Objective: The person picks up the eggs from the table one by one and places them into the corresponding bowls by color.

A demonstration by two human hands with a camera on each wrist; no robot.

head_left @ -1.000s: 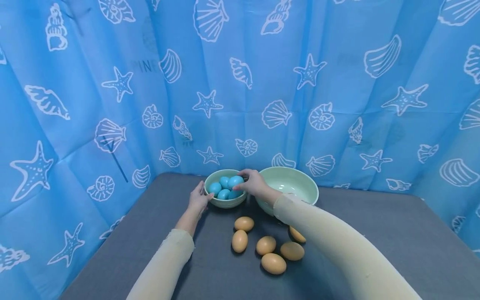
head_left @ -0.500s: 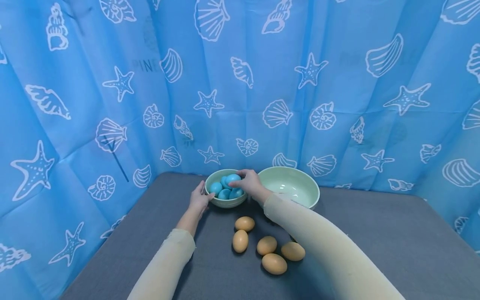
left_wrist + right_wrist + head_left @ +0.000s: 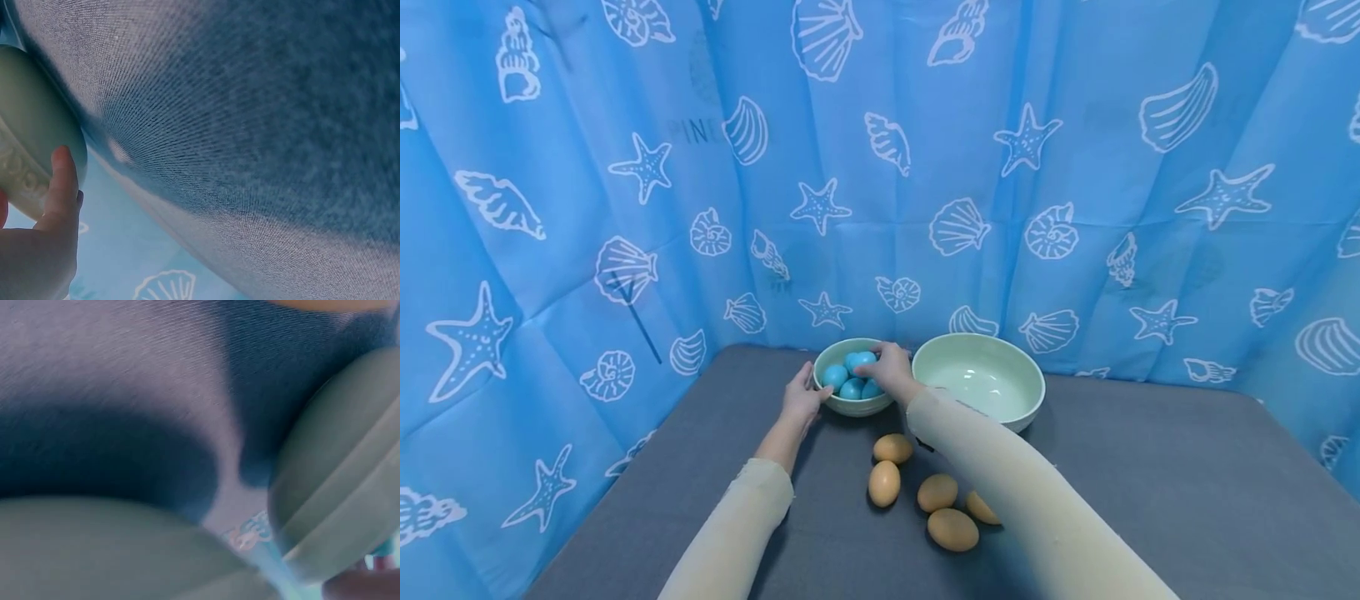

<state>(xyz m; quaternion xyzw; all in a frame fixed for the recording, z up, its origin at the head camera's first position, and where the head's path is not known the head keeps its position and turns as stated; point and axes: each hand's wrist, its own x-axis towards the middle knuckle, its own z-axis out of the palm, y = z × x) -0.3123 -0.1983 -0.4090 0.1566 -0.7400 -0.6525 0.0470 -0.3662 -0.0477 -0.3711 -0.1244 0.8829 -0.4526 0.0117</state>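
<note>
1. Left hand: thumb and fingers grip the side of a small, round, pale-green bowl.
2. Right hand: thumb and fingers pinch a smooth, light-blue egg within that bowl, among other blue eggs.
3. Large, glossy, pale-green bowl: just beside, rightward.
4. Brown eggs: on dark-grey cloth, nearer the person.

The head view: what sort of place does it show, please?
Possibly a curtained-off staging corner, though what lies beyond is hidden. A seashell-printed blue curtain hangs behind a grey-topped table, on which brown eggs lie loose.
</note>
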